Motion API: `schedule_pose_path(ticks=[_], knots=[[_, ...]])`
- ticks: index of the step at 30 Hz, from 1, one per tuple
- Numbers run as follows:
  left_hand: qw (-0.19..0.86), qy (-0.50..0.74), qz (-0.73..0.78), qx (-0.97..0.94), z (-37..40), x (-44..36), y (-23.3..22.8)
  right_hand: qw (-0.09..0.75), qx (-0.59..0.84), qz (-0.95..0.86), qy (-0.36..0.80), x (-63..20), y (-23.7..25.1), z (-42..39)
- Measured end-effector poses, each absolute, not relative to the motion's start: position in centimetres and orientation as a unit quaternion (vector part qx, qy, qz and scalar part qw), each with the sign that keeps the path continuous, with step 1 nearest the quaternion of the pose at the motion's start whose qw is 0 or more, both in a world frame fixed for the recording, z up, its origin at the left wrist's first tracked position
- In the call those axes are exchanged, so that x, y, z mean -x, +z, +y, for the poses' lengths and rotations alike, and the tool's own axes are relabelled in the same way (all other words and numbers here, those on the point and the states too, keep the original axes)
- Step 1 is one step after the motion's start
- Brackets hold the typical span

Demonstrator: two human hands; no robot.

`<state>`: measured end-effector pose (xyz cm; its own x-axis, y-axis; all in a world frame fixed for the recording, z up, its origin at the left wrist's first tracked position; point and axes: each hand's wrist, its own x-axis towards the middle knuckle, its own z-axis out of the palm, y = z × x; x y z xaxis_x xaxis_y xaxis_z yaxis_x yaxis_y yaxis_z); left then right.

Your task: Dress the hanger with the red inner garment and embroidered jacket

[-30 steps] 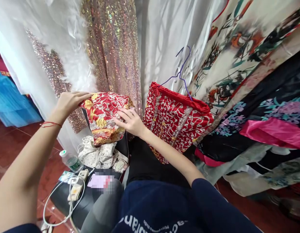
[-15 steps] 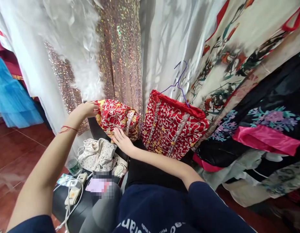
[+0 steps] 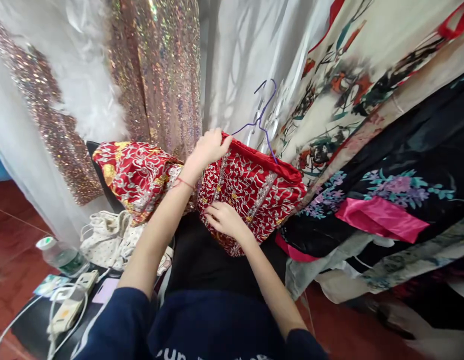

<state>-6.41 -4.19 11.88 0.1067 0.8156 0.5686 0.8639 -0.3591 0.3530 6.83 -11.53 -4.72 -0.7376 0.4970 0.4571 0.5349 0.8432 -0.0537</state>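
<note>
A red garment with silver and gold embroidery hangs from a purple wire hanger in front of me. My left hand, a thin red string round its wrist, is closed on the garment's upper left corner. Lower down, my right hand lies against the front of the same garment, its fingers somewhat apart and slightly bent. To the left rests another red embroidered piece, bunched up, partly hidden behind my left forearm; whether it joins the hanging garment I cannot tell.
A dotted white cloth bag, a water bottle and a power strip with white cables lie at lower left. Sequined fabric and white curtains hang behind. Floral clothes crowd the right side.
My left hand has left the bunched red piece and moved right to the hanging garment's top corner. My right hand has shifted right onto that garment. The view has turned slightly right.
</note>
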Motion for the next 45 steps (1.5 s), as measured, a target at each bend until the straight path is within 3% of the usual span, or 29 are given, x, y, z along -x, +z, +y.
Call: schedule_pose_path(ticks=[4,8,11,17,24,31,39,45], knots=[[-0.005,-0.380,-0.550,0.744,2.5,3.2,8.6,0.300,0.365,-0.881,-0.006,-14.2,-5.2,-8.3],[0.059,-0.422,-0.547,0.721,6.0,4.7,6.5,0.409,0.416,-0.807,0.094,-19.2,-5.4,-5.3],[0.084,-0.441,-0.566,0.691,6.3,6.4,5.7,0.443,0.430,-0.774,0.141,-20.4,-6.7,-3.5],[0.155,-0.521,-0.602,0.585,1.3,5.1,4.5,0.478,0.452,-0.736,0.158,-17.1,-7.1,-3.6],[0.172,-0.538,-0.573,0.594,-5.4,1.8,3.3,0.532,0.334,-0.688,0.364,-10.2,-2.0,-6.8],[0.149,-0.499,-0.573,0.632,-5.0,2.8,2.9,0.630,0.279,-0.443,0.573,-7.5,-8.2,-7.5],[0.148,-0.486,-0.575,0.642,-4.7,2.6,2.3,0.792,0.298,-0.230,0.480,-15.8,-10.6,-5.8],[0.138,-0.466,-0.569,0.663,-4.7,3.1,2.1,0.784,0.355,-0.217,0.461,-18.4,-12.8,-5.0]])
